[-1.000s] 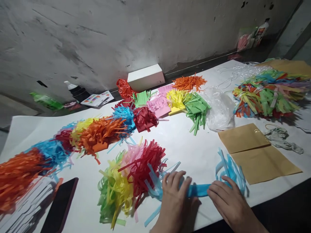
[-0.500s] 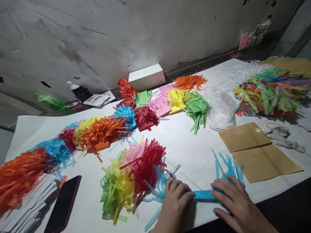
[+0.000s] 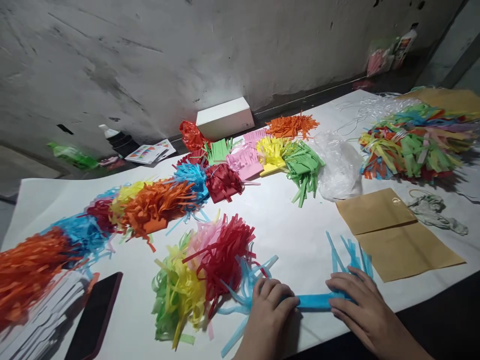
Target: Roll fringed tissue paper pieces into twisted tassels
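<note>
A blue tissue-paper tassel (image 3: 314, 301) lies across the white paper in front of me, its middle a flat, narrow band and its two ends loose fringe. My left hand (image 3: 270, 312) is closed over the band's left part, fingers curled together, with fringe sticking out to the left. Over the right part, my right hand (image 3: 365, 307) has its fingers and thumb gathered on the band; blue strips poke out beyond its fingertips. What lies under both palms is hidden. Just left of my left hand rest a red tassel (image 3: 230, 250) and a yellow tassel (image 3: 187, 287), touching pink and green fringe.
Fringed paper bundles (image 3: 159, 205) run along the left and back. A phone (image 3: 95, 315) lies by stacked white paper (image 3: 41, 320). Brown card (image 3: 408, 250), a clear plastic bag (image 3: 339, 167) and a multicoloured tassel pile (image 3: 416, 145) are at right. A white box (image 3: 225, 119) stands by the wall.
My right hand's fingers and thumb have drawn closer together on the blue band. My left hand stays on its part. The whole view has shifted slightly.
</note>
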A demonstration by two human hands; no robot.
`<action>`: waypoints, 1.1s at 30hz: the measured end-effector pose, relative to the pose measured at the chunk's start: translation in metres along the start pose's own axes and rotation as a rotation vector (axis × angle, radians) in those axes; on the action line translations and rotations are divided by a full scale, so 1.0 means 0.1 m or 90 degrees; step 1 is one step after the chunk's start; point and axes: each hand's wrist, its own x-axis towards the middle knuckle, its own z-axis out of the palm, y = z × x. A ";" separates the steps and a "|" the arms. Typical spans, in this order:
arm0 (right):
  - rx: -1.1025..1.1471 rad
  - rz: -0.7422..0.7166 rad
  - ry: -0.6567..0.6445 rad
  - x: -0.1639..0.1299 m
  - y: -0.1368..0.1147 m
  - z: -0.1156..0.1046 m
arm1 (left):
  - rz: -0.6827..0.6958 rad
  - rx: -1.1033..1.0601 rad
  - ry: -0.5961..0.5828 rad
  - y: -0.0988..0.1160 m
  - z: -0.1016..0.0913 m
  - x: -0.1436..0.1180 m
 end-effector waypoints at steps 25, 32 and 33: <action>-0.089 0.253 0.090 0.08 -0.18 0.25 | -0.204 0.055 -0.053 0.15 -0.08 0.11; 0.048 0.135 0.156 0.06 -0.09 -0.04 | -0.017 0.054 -0.011 -0.05 0.08 -0.03; 0.057 0.088 0.144 0.07 -0.10 -0.08 | -0.017 0.053 -0.012 -0.05 0.08 -0.03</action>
